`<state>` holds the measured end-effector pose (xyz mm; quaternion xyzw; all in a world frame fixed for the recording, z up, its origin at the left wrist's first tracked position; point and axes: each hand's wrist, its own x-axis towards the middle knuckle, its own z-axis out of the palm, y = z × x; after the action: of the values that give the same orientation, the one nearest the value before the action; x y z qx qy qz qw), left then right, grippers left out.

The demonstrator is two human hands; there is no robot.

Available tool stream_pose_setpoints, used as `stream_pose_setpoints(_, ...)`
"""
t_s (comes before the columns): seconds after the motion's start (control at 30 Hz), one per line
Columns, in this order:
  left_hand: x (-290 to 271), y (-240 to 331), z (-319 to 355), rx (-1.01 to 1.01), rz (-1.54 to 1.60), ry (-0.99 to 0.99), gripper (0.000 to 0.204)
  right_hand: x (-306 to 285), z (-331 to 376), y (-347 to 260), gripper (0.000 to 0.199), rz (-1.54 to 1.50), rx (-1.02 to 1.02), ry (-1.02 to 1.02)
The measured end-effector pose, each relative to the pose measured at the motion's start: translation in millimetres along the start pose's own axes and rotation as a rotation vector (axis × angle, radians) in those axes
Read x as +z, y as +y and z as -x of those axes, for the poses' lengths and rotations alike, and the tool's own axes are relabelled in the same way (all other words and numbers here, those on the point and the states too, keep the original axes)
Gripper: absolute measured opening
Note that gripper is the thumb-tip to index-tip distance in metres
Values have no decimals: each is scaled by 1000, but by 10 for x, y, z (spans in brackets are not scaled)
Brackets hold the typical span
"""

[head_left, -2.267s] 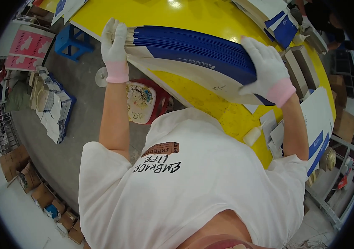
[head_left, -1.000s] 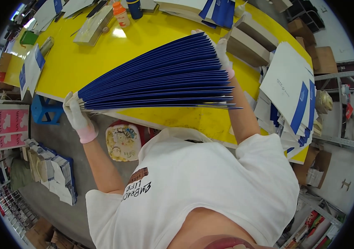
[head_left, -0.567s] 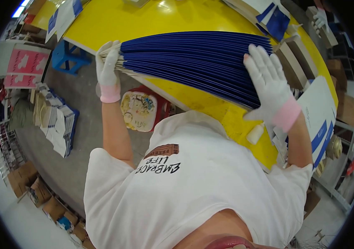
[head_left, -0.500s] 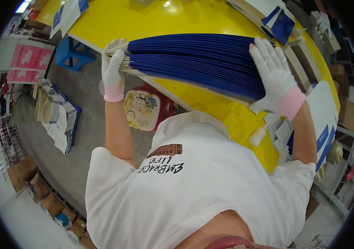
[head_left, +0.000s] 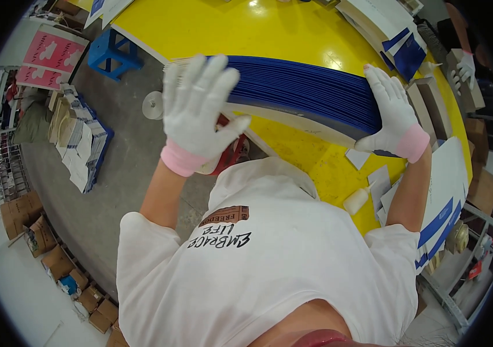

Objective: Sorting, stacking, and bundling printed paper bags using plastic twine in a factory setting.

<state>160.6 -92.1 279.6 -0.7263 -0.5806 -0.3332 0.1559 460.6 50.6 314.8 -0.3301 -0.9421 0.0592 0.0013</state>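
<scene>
A thick stack of dark blue flat sheets [head_left: 307,92] lies on edge above the yellow table [head_left: 246,29]. My left hand [head_left: 197,110], in a white glove with a pink cuff, presses flat against the stack's left end, fingers spread. At the stack's right end my gloved right hand [head_left: 391,115] clamps it, thumb underneath. The stack is squeezed between both hands, level across the table's near edge.
White and blue flat cartons [head_left: 400,40] lie at the table's far right, more [head_left: 440,214] beside my right elbow. A small white glue bottle [head_left: 355,200] rests on the table. A blue stool [head_left: 110,52], paper piles [head_left: 81,144] and cardboard boxes [head_left: 38,231] occupy the floor at left. Another person's gloved hand [head_left: 465,66] shows far right.
The fanned blue sheets have been gathered into a tight stack. My left hand moved from gripping the left end to lying flat over it, while my right hand slid onto the right end.
</scene>
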Motion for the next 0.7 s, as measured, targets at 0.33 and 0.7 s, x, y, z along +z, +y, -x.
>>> stream_pose_setpoints(0.33,57,290,318,-92,-136,-66,51,19,15,38,120,18,-19,12)
stream_pose_setpoints(0.7,61,371,443,-98,-102,-38,29,34,0,64,111,-17,-5,29)
